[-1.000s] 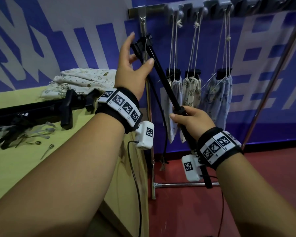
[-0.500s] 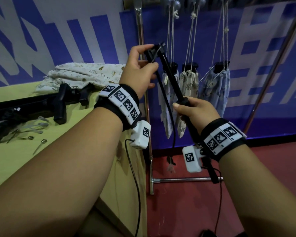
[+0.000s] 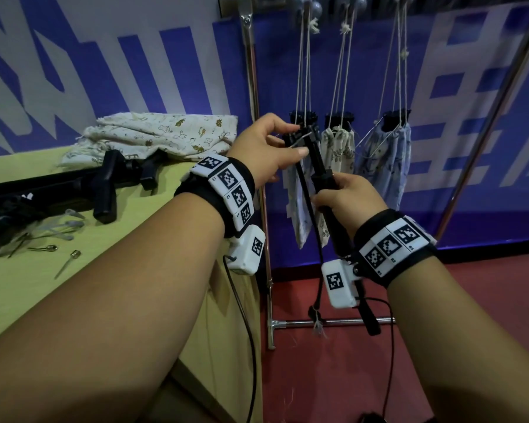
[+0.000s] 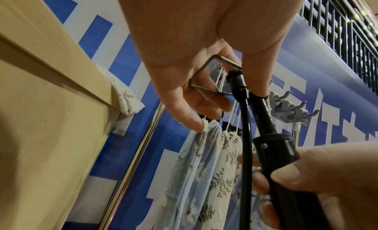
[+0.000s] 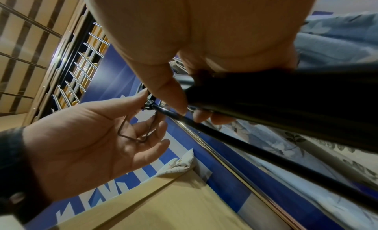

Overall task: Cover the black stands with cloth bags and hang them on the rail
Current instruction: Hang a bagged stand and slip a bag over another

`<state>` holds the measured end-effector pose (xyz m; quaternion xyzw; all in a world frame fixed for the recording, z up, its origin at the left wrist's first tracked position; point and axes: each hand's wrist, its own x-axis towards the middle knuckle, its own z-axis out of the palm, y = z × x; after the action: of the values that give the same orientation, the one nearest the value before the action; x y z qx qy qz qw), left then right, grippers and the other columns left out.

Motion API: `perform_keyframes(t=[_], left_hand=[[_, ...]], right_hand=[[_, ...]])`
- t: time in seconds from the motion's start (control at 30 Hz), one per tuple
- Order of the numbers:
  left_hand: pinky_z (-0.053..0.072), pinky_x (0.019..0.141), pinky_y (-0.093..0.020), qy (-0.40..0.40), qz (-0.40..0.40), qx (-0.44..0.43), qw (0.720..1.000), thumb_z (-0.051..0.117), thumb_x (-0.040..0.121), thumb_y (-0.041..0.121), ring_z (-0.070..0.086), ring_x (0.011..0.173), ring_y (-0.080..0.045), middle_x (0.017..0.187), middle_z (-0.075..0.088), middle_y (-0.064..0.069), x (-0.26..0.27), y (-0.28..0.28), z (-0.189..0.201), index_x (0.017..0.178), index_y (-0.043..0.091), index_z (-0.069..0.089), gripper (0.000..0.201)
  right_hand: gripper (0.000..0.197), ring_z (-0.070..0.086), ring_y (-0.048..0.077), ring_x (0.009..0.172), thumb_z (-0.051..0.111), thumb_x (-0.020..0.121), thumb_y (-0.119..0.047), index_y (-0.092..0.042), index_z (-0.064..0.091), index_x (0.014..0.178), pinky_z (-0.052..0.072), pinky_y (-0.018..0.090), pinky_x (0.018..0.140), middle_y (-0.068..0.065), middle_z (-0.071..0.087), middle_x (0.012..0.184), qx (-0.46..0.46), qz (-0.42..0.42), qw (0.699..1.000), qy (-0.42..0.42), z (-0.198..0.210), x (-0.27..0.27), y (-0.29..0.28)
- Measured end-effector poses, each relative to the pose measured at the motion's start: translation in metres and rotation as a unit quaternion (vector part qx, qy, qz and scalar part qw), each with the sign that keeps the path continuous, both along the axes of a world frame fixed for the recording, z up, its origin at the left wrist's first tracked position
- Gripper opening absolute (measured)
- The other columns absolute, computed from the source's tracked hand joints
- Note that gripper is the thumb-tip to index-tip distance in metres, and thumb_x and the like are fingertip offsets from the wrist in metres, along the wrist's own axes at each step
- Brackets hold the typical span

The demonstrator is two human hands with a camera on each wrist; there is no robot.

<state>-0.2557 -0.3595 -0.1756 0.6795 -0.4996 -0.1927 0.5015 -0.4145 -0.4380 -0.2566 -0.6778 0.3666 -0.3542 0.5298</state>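
Head view: bare black stand [image 3: 324,190] at frame centre, tilted, in front of three bagged stands [image 3: 338,148] hanging on strings from the rail [image 3: 318,1], cut off at the top edge. Spare cloth bags [image 3: 165,132] and more stands [image 3: 74,190] on the counter [image 3: 135,239], left. Right hand [image 3: 351,203] wraps the shaft mid-length; left hand [image 3: 266,148] pinches the top end.

Left wrist view: left-hand fingers [image 4: 184,91] curl round a wire loop [image 4: 204,75] at the stand's tip. Cable [image 4: 245,136] droops alongside.

Right wrist view: blurred; right-hand grip closed on the shaft [image 5: 286,97].
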Motion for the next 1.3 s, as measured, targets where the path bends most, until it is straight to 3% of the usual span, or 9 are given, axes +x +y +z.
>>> perform_keyframes(t=[0.2,0.4,0.67,0.8,0.87,0.97,1.13,1.23,1.3], left_hand=[[0.064,0.078,-0.045,-0.027,-0.025,0.058,0.998,0.088,0.08,0.035,0.075,0.095,-0.023,0.104,0.076,-0.004,-0.002,0.0,-0.005,0.103,0.041,0.069,0.031],[0.05,0.059,-0.017,-0.065,-0.048,0.056,0.995,0.091,0.077,0.028,0.069,0.074,0.002,0.093,0.076,0.005,-0.005,-0.004,-0.011,0.112,0.034,0.065,0.043],[0.058,0.079,-0.034,-0.033,-0.021,-0.011,0.999,0.092,0.072,0.031,0.073,0.086,-0.01,0.093,0.074,0.004,-0.003,-0.009,-0.008,0.107,0.038,0.067,0.043],[0.062,0.083,-0.036,-0.011,0.001,-0.043,0.999,0.092,0.071,0.028,0.074,0.085,-0.011,0.089,0.073,0.005,0.002,-0.008,-0.005,0.103,0.033,0.07,0.039],[0.061,0.08,-0.033,0.001,0.002,-0.063,0.998,0.092,0.073,0.024,0.074,0.083,-0.009,0.088,0.074,0.004,0.004,-0.007,-0.002,0.104,0.028,0.07,0.038],[0.061,0.081,-0.034,0.013,0.015,-0.089,0.996,0.09,0.076,0.023,0.076,0.086,-0.011,0.092,0.077,0.001,0.009,-0.004,0.003,0.106,0.026,0.069,0.037],[0.063,0.086,-0.045,0.032,0.063,-0.125,0.99,0.091,0.072,0.029,0.076,0.091,-0.016,0.099,0.078,0.0,0.015,-0.003,0.006,0.106,0.032,0.068,0.041],[0.064,0.084,-0.042,0.071,0.059,-0.12,0.988,0.091,0.073,0.033,0.075,0.096,-0.015,0.112,0.075,-0.001,0.013,-0.005,0.007,0.125,0.026,0.057,0.063],[0.065,0.084,-0.041,0.124,0.056,-0.112,0.984,0.094,0.069,0.035,0.075,0.102,-0.016,0.123,0.069,-0.003,0.01,-0.007,0.008,0.139,0.019,0.047,0.085]], right_hand=[[0.025,0.055,0.021,0.063,0.062,0.085,0.004,-0.009,0.076,0.101,0.044,0.035,0.067,0.002,0.062,0.066,0.0,0.013,1.0,-0.013,0.002,0.003,-0.001],[0.038,0.067,0.028,0.085,0.061,0.068,-0.009,-0.019,0.078,0.102,0.053,0.044,0.082,0.021,0.076,0.098,0.004,0.029,0.998,-0.058,0.005,0.005,-0.002],[0.05,0.068,0.051,0.098,0.065,0.071,-0.008,-0.025,0.078,0.116,0.05,0.072,0.1,0.035,0.068,0.117,-0.007,0.069,0.991,-0.114,0.01,0.007,-0.004],[0.05,0.068,0.045,0.118,0.066,0.082,0.0,-0.021,0.074,0.126,0.052,0.057,0.107,0.022,0.074,0.123,-0.013,0.094,0.983,-0.155,0.011,0.007,-0.003],[0.043,0.074,0.032,0.108,0.065,0.089,0.008,-0.017,0.073,0.124,0.057,0.044,0.101,0.015,0.077,0.113,0.005,0.098,0.981,-0.167,0.01,0.006,-0.004],[0.026,0.072,0.027,0.09,0.068,0.093,0.005,-0.011,0.077,0.11,0.059,0.039,0.084,0.013,0.076,0.099,0.024,0.102,0.987,-0.119,0.001,0.008,-0.009],[0.015,0.073,0.017,0.088,0.078,0.093,-0.013,-0.025,0.078,0.103,0.051,0.027,0.07,-0.004,0.076,0.087,0.026,0.098,0.995,0.003,-0.02,0.003,-0.014],[0.018,0.073,0.006,0.081,0.076,0.098,-0.013,-0.03,0.076,0.105,0.049,0.016,0.063,-0.011,0.077,0.087,0.014,0.111,0.993,-0.03,-0.016,0.001,-0.007],[0.02,0.075,0.014,0.091,0.075,0.099,-0.014,-0.032,0.077,0.107,0.053,0.025,0.071,-0.003,0.079,0.099,0.011,0.114,0.992,-0.053,-0.011,0.003,-0.004]])
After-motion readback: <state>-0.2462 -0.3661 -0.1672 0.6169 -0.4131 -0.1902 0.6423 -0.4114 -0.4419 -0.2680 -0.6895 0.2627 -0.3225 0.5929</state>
